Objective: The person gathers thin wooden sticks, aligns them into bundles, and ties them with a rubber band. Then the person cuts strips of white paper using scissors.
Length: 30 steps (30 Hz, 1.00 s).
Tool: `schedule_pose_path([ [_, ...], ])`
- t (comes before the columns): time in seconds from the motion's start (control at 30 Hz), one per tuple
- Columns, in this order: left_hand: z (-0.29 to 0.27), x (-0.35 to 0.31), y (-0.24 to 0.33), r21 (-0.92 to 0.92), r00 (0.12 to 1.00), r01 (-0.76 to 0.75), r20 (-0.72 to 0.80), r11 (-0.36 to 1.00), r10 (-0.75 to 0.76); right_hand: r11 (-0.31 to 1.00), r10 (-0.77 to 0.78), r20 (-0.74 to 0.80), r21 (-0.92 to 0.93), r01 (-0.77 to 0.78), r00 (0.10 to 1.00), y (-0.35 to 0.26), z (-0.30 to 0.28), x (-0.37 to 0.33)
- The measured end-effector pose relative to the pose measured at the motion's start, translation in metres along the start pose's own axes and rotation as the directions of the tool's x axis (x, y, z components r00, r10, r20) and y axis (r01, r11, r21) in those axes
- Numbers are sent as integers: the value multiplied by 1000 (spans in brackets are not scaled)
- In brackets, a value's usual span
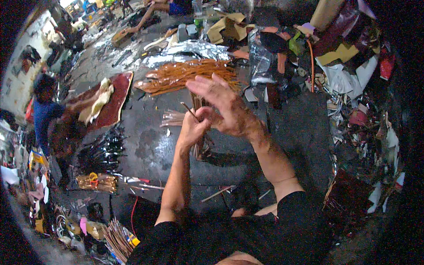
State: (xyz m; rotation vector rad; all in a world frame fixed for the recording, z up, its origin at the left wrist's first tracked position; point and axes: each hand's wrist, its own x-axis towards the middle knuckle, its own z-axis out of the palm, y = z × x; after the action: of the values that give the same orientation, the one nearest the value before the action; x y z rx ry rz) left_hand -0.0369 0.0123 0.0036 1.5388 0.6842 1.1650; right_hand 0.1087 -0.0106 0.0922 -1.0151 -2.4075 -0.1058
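Note:
My left hand (193,128) is closed around a bundle of thin brown strips (199,148), with one thin stick poking up out of the fist. Over the top of that same bundle my right hand (221,105) reaches, fingers spread, its thumb against the left hand. A fan of pale strips (171,118) lies on the dark floor just left of both hands. Beyond them a big heap of orange-brown strips (187,74) is spread out.
A person in a blue shirt (44,115) sits at the left beside a dark red sheet (115,100) with a cream cloth on it. Silver foil (194,49), cardboard and scraps of leather and paper crowd the far side and the right. Dark strips (104,152) lie lower left.

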Motion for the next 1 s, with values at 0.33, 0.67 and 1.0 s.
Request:
schedule_pose_path([
  [0.33, -54, 30, 7, -524, 893, 25, -371, 851, -254, 287, 156, 559, 763, -579, 814, 3, 136, -59],
  [0.67, -137, -25, -237, -831, 587, -47, -472, 554, -658, 731, 227, 768, 272, -626, 599, 82, 155, -159],
  [1.0, -131, -34, -284, -723, 290, 570, -266, 389, -919, 860, 491, 491, -141, -490, 720, 118, 223, -180],
])
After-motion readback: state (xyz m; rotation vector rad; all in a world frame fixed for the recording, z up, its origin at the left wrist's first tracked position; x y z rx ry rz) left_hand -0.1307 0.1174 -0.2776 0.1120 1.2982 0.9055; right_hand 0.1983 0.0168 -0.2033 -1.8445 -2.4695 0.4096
